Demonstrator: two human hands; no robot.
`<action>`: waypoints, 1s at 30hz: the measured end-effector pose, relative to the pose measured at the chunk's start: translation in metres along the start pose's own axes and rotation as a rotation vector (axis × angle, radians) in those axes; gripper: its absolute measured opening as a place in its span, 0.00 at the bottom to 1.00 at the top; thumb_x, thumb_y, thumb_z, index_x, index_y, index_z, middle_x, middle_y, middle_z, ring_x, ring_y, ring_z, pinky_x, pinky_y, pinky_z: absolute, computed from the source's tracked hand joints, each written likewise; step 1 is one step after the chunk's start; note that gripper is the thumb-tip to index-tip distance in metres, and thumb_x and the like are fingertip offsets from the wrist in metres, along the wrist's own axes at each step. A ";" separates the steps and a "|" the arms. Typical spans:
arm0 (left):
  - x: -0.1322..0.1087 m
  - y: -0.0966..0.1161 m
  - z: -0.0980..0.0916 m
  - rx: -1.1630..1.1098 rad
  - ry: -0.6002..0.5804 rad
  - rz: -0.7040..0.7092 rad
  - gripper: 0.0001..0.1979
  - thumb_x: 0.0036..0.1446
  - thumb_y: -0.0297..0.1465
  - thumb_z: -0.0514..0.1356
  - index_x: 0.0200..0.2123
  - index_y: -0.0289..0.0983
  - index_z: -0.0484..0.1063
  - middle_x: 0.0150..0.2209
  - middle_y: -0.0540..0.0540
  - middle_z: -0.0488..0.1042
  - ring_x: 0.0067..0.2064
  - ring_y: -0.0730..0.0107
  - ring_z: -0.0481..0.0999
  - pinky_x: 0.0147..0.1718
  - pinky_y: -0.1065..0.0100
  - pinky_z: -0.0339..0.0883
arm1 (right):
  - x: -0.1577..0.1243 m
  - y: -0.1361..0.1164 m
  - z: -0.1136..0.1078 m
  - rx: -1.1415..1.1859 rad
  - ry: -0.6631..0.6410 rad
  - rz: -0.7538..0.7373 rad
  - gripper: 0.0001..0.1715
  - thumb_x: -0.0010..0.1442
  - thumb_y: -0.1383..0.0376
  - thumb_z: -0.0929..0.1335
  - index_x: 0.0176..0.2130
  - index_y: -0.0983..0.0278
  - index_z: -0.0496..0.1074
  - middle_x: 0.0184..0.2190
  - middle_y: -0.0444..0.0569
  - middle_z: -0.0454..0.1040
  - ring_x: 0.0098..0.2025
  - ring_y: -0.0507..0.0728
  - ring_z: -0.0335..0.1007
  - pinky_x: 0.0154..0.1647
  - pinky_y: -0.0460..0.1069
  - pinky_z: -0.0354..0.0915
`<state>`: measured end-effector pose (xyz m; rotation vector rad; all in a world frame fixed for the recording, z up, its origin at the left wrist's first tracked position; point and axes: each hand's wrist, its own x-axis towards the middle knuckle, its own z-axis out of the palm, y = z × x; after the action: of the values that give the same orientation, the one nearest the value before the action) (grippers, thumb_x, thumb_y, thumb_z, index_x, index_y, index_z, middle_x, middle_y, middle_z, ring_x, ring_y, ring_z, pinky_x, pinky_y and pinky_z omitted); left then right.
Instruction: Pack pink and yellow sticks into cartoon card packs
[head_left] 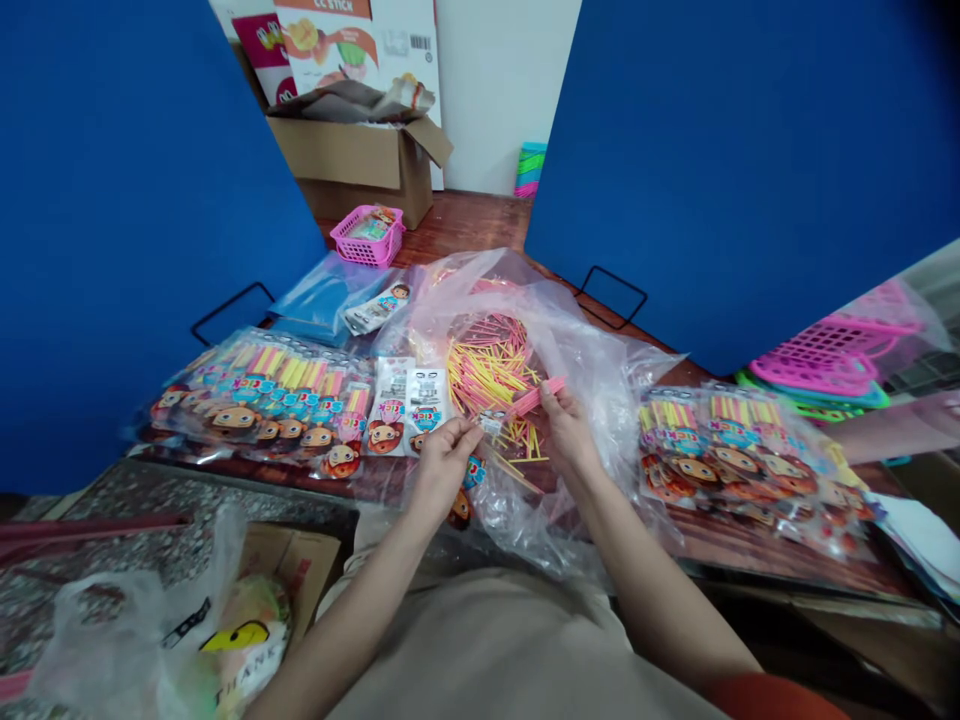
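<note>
My right hand [571, 432] is closed round a small bundle of pink sticks [531, 398], whose far ends point left. Close by, my left hand [448, 462] pinches the top edge of a printed clear pouch [474, 472], which hangs partly below the fingers. Behind both hands, a big clear plastic bag [592, 360] lies spread open, with a heap of loose yellow and pink sticks [491, 368] inside. Two flat printed pouches [390, 425] lie left of the heap. A few yellow sticks are scattered under my right hand.
Filled stick pouches [285, 400] overlap along the left, and more pouches [739, 450] lie at right. Blue panels [742, 170] flank the table. Behind are a pink basket [369, 237] and a cardboard box [345, 155]. Another person's arm [892, 428] reaches in beside pink baskets [821, 360].
</note>
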<state>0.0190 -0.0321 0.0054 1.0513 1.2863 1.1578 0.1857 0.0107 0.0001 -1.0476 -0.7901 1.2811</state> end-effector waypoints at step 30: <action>-0.006 0.006 0.007 -0.367 0.000 -0.121 0.15 0.43 0.41 0.71 0.27 0.35 0.79 0.27 0.51 0.77 0.30 0.74 0.70 0.35 0.72 0.63 | -0.030 -0.024 0.026 -0.287 -0.210 -0.216 0.19 0.66 0.52 0.63 0.50 0.58 0.68 0.38 0.47 0.78 0.42 0.55 0.74 0.47 0.52 0.67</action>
<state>0.0256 -0.0368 0.0128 0.6937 1.0690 1.2422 0.1657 -0.0141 0.0345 -1.0297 -1.2423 1.1239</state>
